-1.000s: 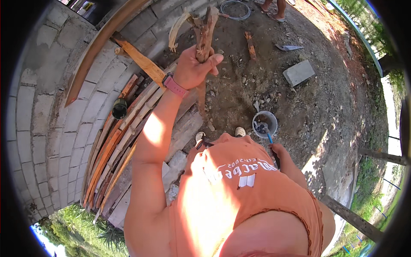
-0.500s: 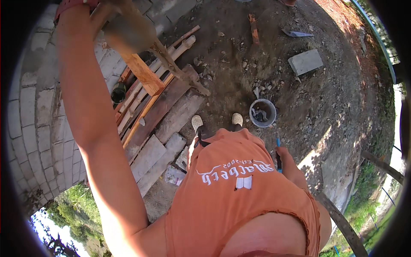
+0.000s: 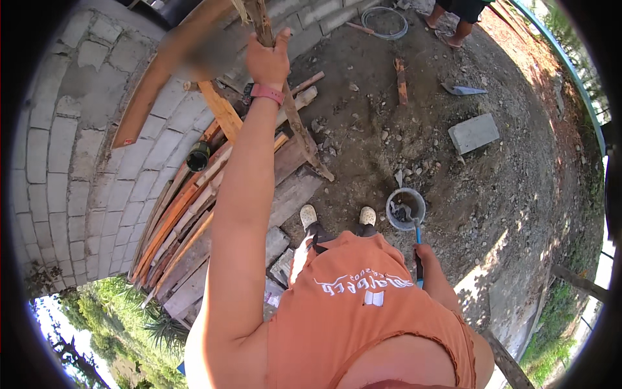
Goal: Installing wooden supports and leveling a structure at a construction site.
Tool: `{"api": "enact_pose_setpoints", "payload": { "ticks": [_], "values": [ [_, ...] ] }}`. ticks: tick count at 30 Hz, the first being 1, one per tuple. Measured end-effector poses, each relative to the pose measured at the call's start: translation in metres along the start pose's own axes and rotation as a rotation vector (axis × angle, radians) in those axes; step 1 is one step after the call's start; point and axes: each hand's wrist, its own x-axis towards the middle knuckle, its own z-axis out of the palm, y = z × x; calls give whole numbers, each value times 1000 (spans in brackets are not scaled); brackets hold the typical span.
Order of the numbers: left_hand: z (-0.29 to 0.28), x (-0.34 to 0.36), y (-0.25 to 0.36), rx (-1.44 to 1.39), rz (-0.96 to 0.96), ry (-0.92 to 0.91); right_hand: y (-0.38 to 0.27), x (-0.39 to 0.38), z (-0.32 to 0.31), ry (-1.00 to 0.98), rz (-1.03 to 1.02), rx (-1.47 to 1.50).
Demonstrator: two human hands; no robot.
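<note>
My left hand is raised high and shut around a rough, crooked wooden pole. The pole slants down to the dirt by a pile of planks. A pink band sits on that wrist. Low at my right side, my right hand grips the blue handle of a trowel. The trowel's blade reaches into a small grey bucket standing on the ground just right of my feet.
A curved grey block wall rises on the left, with planks leaning and stacked at its foot. On the dirt lie a concrete block, another trowel and a wire coil. Another person's feet are at the top.
The view has swung about and my left arm has shifted along the pole, still gripping it. The right hand stays low with the trowel by the bucket.
</note>
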Motion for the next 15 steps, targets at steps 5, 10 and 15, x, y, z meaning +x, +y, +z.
{"api": "enact_pose_setpoints", "payload": {
  "ticks": [5, 10, 15],
  "values": [
    [-49, 14, 21, -220, -446, -519, -2, 14, 4, 1, -20, -14],
    [-86, -1, -9, -478, -299, -907, -13, 10, 0, -33, -23, -182],
    [-103, -67, -11, -545, -461, -879, -16, 15, -9, -42, -33, -237]
  ]
}}
